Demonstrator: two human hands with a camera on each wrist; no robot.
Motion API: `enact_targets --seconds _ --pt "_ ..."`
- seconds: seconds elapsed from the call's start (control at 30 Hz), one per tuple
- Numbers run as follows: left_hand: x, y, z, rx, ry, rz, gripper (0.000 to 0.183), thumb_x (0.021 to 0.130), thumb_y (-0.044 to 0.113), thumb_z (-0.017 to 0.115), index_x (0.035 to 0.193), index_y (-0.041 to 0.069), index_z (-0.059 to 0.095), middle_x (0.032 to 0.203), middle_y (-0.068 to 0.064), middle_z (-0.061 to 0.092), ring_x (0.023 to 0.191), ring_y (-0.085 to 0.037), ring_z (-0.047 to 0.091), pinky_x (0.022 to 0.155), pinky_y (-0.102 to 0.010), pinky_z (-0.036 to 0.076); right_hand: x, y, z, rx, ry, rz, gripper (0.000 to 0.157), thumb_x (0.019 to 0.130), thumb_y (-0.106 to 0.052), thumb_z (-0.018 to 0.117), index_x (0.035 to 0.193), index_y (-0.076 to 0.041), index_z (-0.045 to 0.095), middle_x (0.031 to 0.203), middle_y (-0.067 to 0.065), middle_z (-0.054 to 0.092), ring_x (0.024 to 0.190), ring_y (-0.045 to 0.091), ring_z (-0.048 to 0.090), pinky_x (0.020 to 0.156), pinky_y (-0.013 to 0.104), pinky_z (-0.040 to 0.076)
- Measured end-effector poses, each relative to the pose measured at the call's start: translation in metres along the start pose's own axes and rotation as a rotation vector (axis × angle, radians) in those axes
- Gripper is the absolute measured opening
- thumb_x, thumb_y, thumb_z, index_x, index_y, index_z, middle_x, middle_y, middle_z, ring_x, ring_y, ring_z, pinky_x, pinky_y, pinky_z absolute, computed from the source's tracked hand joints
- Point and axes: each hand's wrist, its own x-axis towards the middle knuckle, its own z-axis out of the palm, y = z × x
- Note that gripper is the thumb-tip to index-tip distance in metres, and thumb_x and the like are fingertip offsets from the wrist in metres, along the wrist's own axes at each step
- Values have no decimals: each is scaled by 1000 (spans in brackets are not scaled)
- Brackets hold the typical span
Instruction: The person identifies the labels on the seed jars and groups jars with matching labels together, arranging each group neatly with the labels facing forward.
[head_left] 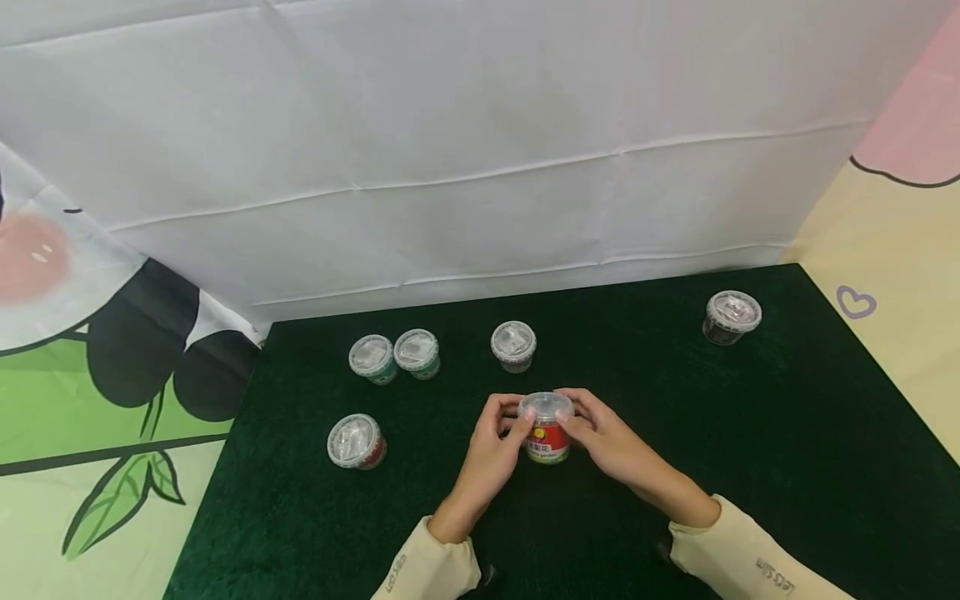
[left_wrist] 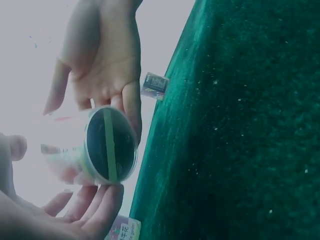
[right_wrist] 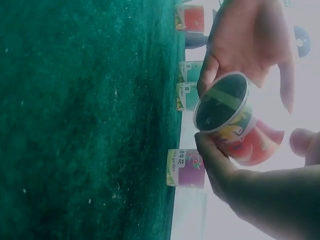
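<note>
A small clear plastic tub (head_left: 547, 442) with a red label and a translucent lid is held between both hands, upright and lifted over the dark green cloth. My left hand (head_left: 491, 454) grips its left side, the thumb near the lid's rim and the fingers round the far side. From the right, my right hand (head_left: 611, 440) grips it the same way, thumb at the rim. The tub's round base (left_wrist: 112, 145) shows in the left wrist view, dark inside with a pale green strip across it. In the right wrist view its red label (right_wrist: 252, 145) faces the camera.
Several similar lidded tubs stand on the green-covered table (head_left: 637, 375): a red one (head_left: 356, 442) at left, two teal ones (head_left: 372, 358) side by side behind it, one tub (head_left: 514, 346) beyond my hands, another (head_left: 731, 317) far right. A white cloth (head_left: 450, 225) hangs behind.
</note>
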Motion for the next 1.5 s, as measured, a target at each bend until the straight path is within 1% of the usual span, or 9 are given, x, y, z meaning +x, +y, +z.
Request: enact_targets --seconds 0.13,0.3,0.43,0.6,0.73,0.87,1.03,1.3,1.5 --pt "-1 -1 -6 -34 -44 -25 42 112 34 53 143 6 50 136 -15 59 113 -24 65 101 -46 56 0 -1 -4 33 -66 5 60 114 -30 46 163 -3 26 162 27 39 149 46 41 120 63 37" --pt "-6 -1 -10 -30 -97 -46 47 111 36 54 148 8 48 141 -14 56 118 -24 64 104 -46 54 0 -1 -4 44 -124 16 63 114 -33 43 166 -4 22 166 28 31 151 47 36 121 64 35" --pt "-8 0 -11 -22 -79 -39 47 111 36 55 147 7 49 140 -15 58 116 -24 65 101 -45 55 -1 -2 -1 43 -123 9 64 114 -33 43 166 -3 20 166 29 30 152 48 35 121 63 35" --pt "-10 -1 -14 15 -32 -13 46 110 34 57 146 6 50 138 -16 60 112 -23 65 94 -41 53 1 -1 5 27 -101 -16 64 113 -29 47 165 -1 21 162 30 36 148 47 41 119 59 40" --pt "-11 -1 -20 39 -28 -1 47 109 33 59 146 6 50 139 -16 59 115 -26 64 92 -38 53 6 -1 11 6 -78 -15 64 112 -27 51 164 -2 24 160 29 40 145 44 48 117 56 44" --pt "-10 -2 -30 58 -48 8 47 109 32 59 147 6 48 141 -17 56 116 -27 63 92 -39 54 11 -3 17 -22 -73 -25 62 111 -26 53 162 -2 28 158 27 43 142 42 51 115 57 46" --pt "-12 -1 -47 75 -79 10 45 108 27 60 146 7 47 145 -17 52 122 -29 62 95 -39 55 16 -8 23 -36 -108 -57 60 111 -24 53 162 -2 29 159 26 42 145 44 46 118 59 42" --pt "-17 6 -75 112 -72 7 44 106 17 64 145 6 47 147 -18 51 131 -35 59 105 -50 54 31 -14 37 -55 -159 -142 59 110 -18 54 160 1 31 159 26 42 148 43 43 121 58 37" --pt "-20 10 -95 213 -69 38 45 105 15 65 144 4 48 141 -18 57 128 -33 60 109 -53 51 44 -18 48 -58 -191 -177 60 109 -17 56 160 2 30 160 25 40 149 43 41 123 57 36"
